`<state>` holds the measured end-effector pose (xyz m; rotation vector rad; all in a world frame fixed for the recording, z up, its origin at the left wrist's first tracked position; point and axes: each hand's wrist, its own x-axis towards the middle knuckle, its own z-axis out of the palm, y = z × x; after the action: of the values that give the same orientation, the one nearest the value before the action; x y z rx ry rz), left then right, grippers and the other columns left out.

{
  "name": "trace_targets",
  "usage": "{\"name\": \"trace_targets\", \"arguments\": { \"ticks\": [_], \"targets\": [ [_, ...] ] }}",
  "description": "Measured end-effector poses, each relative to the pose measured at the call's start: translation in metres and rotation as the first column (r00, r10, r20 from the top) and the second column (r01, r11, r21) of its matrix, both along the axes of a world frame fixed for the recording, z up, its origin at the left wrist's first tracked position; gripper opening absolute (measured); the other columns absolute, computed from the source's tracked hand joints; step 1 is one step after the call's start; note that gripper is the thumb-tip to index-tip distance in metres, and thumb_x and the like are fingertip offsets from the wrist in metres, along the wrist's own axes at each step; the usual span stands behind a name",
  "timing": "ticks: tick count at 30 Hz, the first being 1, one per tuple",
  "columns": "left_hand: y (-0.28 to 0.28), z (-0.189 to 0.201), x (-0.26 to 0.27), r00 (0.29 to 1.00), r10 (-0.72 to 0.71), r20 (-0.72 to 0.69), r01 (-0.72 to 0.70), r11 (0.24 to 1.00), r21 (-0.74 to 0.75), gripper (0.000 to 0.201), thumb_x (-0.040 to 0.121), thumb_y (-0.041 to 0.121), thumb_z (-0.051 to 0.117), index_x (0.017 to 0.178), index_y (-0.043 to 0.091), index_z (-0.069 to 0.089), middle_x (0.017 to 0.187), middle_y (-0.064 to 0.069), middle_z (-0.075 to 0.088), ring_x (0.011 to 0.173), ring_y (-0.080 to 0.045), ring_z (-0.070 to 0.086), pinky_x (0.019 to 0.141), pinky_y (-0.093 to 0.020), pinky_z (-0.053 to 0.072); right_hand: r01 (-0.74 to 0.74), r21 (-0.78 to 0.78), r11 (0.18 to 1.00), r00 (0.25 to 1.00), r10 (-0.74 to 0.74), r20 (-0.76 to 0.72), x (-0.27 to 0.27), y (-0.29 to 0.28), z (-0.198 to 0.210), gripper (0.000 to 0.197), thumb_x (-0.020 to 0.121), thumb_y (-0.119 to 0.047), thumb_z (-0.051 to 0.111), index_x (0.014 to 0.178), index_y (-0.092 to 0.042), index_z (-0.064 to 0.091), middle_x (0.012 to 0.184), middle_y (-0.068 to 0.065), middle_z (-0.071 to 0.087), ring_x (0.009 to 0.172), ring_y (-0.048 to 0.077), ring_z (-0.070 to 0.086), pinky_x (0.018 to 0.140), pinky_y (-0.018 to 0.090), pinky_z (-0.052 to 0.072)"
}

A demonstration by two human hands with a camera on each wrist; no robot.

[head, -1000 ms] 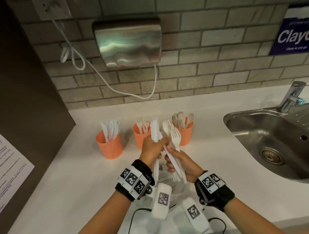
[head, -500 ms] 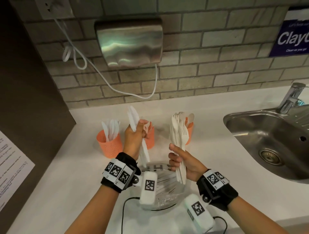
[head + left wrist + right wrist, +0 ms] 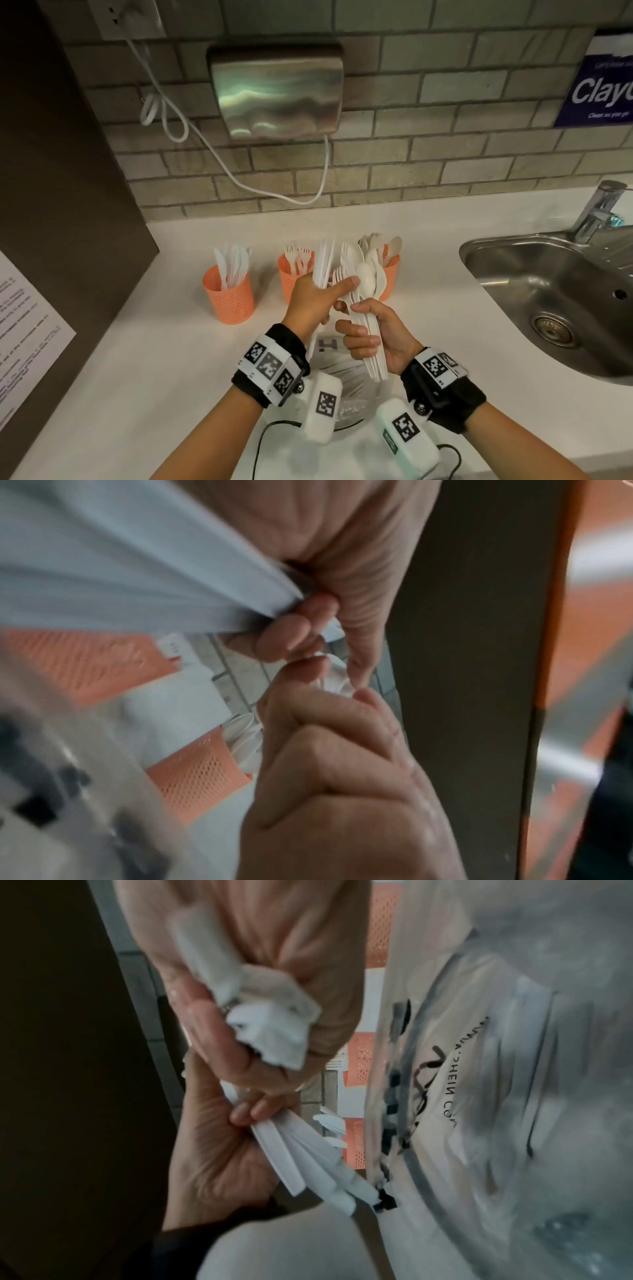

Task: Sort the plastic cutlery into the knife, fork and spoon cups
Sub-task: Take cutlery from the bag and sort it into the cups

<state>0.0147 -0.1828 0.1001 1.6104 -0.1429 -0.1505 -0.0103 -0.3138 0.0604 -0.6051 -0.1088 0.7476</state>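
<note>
Two bundles of white cutlery fill my hands, held upright above the surface just near of the three orange cups. My left hand (image 3: 310, 301) is clenched round a sheaf of knives (image 3: 323, 262), blades up, and its thumb reaches right to pinch a fork (image 3: 339, 275) that stands at the left edge of the other bundle. My right hand (image 3: 375, 337) is wrapped round that mixed bundle (image 3: 368, 284) of spoons and forks, handles hanging down past the palm.

The move turns on that fork: it stands upright, long axis running near to far and up, touching both grips, and the left grip is the one set to draw it out. The fork cup (image 3: 296, 277) sits directly behind my left hand, so it is the nearer of the targets. The knife cup (image 3: 228, 294) is off to the left. The spoon cup (image 3: 390, 277) is behind the right bundle, partly hidden.

Under my wrists lies a clear plastic bag (image 3: 349, 387); in the right wrist view its black print is mirrored and blurred, and I can make out only fragments like "HEIN". On the far right wall a blue sign (image 3: 603, 92) reads "Clay", cut off by the frame, with "Clean as you go" beneath. A sheet of paper (image 3: 24, 329) at the left carries text too small to read.
</note>
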Motion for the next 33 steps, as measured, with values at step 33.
{"name": "trace_targets", "arguments": {
  "ticks": [33],
  "targets": [
    [-0.006,-0.010,0.009,0.990,0.107,-0.093,-0.116,0.988,-0.100,0.019,0.086,0.014,0.063,0.070,0.013,0.054,0.056,-0.002,0.046,0.046,-0.011,0.038,0.036,-0.017,0.031,0.355,-0.470,0.808,0.933,-0.280,0.225,-0.005,0.008,0.009,0.031,0.094,-0.041,0.043,0.096,-0.013,0.058,0.057,-0.003,0.053,0.041,0.007,0.046,0.038,0.017,0.039]
  ]
}}
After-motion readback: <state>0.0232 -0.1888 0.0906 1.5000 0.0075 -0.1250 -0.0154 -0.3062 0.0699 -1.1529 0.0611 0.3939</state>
